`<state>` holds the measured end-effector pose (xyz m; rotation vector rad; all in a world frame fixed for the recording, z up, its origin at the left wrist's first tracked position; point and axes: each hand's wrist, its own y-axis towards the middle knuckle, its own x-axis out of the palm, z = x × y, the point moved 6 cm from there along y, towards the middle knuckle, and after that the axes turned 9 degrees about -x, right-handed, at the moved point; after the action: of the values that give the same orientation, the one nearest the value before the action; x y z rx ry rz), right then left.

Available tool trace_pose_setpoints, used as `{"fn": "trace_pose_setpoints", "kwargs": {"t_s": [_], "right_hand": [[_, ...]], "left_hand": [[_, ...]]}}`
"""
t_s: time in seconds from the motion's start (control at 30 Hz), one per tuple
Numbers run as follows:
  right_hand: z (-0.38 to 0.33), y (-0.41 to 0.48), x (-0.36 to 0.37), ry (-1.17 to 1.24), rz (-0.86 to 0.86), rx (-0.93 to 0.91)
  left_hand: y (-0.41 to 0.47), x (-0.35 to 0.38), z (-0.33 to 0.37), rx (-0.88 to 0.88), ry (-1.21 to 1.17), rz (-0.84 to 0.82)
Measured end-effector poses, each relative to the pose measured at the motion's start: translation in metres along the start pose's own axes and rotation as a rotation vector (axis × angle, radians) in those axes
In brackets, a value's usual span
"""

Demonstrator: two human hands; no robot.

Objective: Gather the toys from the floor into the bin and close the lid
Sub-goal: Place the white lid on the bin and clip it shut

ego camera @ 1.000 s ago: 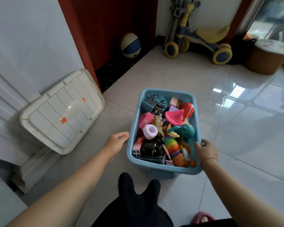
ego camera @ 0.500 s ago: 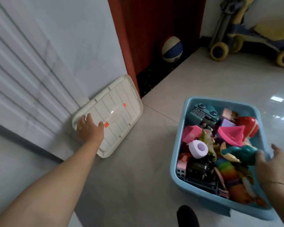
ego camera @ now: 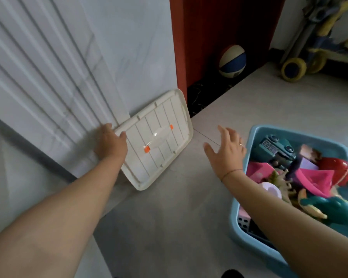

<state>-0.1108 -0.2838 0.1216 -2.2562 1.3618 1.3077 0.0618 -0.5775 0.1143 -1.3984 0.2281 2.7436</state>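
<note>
The cream ribbed lid [ego camera: 163,133] with two orange clips leans against the white wall at the centre. My left hand [ego camera: 111,145] grips its upper left edge, thumb over the rim. My right hand [ego camera: 225,149] hovers open above the floor between the lid and the bin, fingers spread, holding nothing. The light blue bin [ego camera: 255,137] stands on the floor at the right, filled with several toys: a teal radio toy [ego camera: 273,146], pink pieces, a red piece and a teal dinosaur [ego camera: 325,209]. My right forearm crosses the bin's near corner.
A panelled white wall [ego camera: 58,77] fills the left. A red door frame [ego camera: 177,47] stands behind the lid, with a ball [ego camera: 232,61] in the dark recess. A yellow and blue ride-on toy [ego camera: 309,63] sits at the far right. Grey tiled floor [ego camera: 179,207] lies before me.
My left hand has closed on the lid's edge. My right hand left the bin's rim and swung left, open, toward the lid. The view turned left.
</note>
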Motion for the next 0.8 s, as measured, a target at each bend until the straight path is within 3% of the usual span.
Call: {"fn": "trace_pose_setpoints", "kwargs": {"t_s": [0.1,0.27,0.4,0.5,0.6,0.8], "right_hand": [[-0.023,0.004,0.028,0.066,-0.064,-0.025],[-0.030,-0.001,0.047,0.184,-0.126,0.038],[-0.019,-0.014,0.044,0.532,-0.253,0.257],[-0.022,-0.014,0.021,0.678,-0.308,0.380],[-0.010,-0.012,-0.015,0.805,-0.225,0.539],[0.049,-0.048,-0.107,0.587,-0.020,0.594]], "left_hand": [[0.005,0.013,0.003,-0.013,-0.045,-0.224],[-0.029,0.040,0.013,-0.033,0.139,-0.527],[-0.082,0.043,0.038,-0.039,0.147,-0.437],[-0.150,0.048,0.070,0.021,0.090,-0.468],[-0.220,0.048,0.096,0.107,0.084,-0.544],[-0.326,0.025,0.131,0.375,0.099,-0.806]]}}
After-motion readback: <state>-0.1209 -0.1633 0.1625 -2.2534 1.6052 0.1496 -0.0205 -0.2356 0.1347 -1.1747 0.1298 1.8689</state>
